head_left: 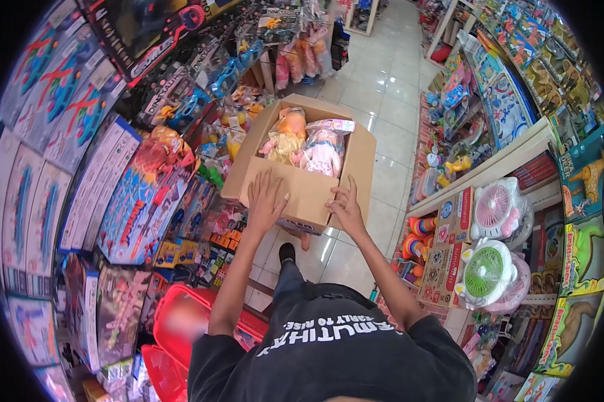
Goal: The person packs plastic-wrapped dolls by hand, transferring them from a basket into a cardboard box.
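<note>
In front of me stands an open cardboard box (302, 189) with its flaps spread outward. Inside it lie a doll in a gold dress (285, 137) and a doll in a pink-and-white outfit (323, 153), both in clear plastic bags. My left hand (267, 201) rests flat with fingers stretched on the near flap, toward its left end. At the right near corner, my right hand (346, 206) touches the edge of the flap with its fingers apart and bent. Neither hand holds a doll.
Shelves of packaged toys line both sides of the tiled aisle (382, 141). To the right are a green fan (484, 271), a pink fan (495, 209) and cardboard cartons (442, 268). A red plastic container (181, 328) sits low at my left, near boxed toys (151, 201).
</note>
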A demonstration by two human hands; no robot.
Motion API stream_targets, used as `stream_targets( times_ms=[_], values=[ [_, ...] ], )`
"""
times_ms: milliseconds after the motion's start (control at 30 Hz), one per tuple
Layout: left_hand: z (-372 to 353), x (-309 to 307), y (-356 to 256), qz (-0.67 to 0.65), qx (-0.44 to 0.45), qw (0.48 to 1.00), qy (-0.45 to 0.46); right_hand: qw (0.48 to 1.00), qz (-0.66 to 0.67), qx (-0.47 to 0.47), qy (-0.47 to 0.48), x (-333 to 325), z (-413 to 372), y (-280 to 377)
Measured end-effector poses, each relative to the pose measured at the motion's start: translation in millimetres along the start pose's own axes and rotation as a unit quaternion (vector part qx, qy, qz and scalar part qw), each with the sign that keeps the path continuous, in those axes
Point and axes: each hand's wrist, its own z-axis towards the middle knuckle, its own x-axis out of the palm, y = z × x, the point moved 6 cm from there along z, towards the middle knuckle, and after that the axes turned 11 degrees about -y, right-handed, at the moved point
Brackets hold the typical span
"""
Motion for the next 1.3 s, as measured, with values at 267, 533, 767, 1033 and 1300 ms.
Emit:
stream_targets(
  times_ms=[267, 533, 767, 1033, 1300],
  values=[
    [14.1, 46.1, 35.6, 0.05, 0.06, 0.991, 0.112, 0.791, -0.532, -0.301, 0.012, 46.6, 25.3, -6.5],
    [32.3, 34.1, 53.5, -0.002, 0.104, 0.987, 0.126, 0.803, -0.512, -0.306, 0.0, 46.3, 25.3, -0.2],
    [68.8, 52.3, 64.6, -0.026, 0.143, 0.979, 0.141, 0.897, -0.348, -0.224, -0.155, -0.7, 74.9, 0.2],
    [62.6, 61.5, 50.7, -0.019, 0.176, 0.974, 0.139, 0.879, -0.272, 0.14, -0.365, -112.7, 54.3, -104.6],
    [57.7, 65.5, 52.7, -0.02, 0.175, 0.974, 0.145, 0.983, -0.083, 0.033, -0.162, -100.3, 25.8, 17.8]
  ],
)
